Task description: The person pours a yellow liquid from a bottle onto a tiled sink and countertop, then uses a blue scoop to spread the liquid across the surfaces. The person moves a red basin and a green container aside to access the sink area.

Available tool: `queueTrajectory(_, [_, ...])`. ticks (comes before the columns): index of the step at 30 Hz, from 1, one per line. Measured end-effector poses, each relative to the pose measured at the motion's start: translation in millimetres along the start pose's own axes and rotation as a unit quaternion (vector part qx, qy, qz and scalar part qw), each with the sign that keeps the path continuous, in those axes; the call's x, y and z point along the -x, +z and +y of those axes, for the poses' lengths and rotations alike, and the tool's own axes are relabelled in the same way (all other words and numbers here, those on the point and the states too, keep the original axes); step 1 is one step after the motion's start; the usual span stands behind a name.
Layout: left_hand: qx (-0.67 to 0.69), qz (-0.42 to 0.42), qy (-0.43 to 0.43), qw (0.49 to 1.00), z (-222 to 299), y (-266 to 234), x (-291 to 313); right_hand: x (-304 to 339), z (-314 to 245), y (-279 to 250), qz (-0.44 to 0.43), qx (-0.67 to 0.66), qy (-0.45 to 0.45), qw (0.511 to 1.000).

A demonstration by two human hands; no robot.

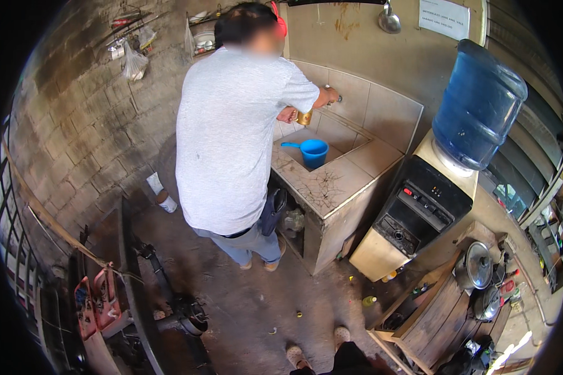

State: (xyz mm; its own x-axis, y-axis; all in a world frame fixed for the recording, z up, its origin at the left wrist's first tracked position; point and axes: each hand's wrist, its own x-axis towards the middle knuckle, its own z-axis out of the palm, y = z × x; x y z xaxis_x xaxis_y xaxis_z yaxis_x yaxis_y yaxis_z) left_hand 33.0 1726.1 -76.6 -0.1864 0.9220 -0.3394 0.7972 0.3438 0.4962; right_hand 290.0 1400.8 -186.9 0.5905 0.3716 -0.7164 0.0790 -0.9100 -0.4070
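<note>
Neither of my hands can be made out; only my dark-clad leg (351, 361) and light shoes (296, 357) show at the lower edge. Ahead of me another person in a grey shirt (234, 137) stands at a tiled sink counter (356, 178), back mostly turned. One hand of that person (325, 97) reaches to the tap on the tiled wall. Their other hand (287, 114) is beside a gold-coloured cup (304, 117), apparently holding it. A blue dipper (314, 153) sits in the sink, its handle pointing left.
Right of the sink stands a water dispenser (413, 212) with a large blue bottle (478, 106). A wooden bench (441, 325) with lidded pots (475, 265) is at the lower right. Metal framework (141, 294) and a red plastic item (100, 303) fill the lower left.
</note>
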Motion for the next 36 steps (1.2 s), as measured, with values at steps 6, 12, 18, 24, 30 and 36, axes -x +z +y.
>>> queueTrajectory(6, [-0.039, 0.124, -0.285, 0.950, -111, 18, 30, -32, -99, -38, -0.046, 0.013, -0.116, 0.992])
queueTrajectory(12, [-0.348, 0.005, -0.166, 0.923, -123, 26, -64, -84, -228, -72, -0.028, -0.038, -0.192, 0.980])
queueTrajectory(18, [-0.258, -0.071, -0.297, 0.917, -41, 50, -91, -162, -261, -130, -0.137, 0.095, -0.227, 0.960])
queueTrajectory(24, [-0.158, -0.071, -0.234, 0.957, 58, 86, -96, -190, -236, -204, -0.167, 0.094, -0.243, 0.951])
queueTrajectory(30, [-0.119, -0.124, -0.257, 0.951, 138, 131, -79, -222, -191, -221, -0.199, 0.133, -0.227, 0.944])
queueTrajectory(36, [-0.097, -0.201, -0.057, 0.973, 140, 146, -71, -254, -137, -219, -0.163, 0.130, -0.197, 0.958])
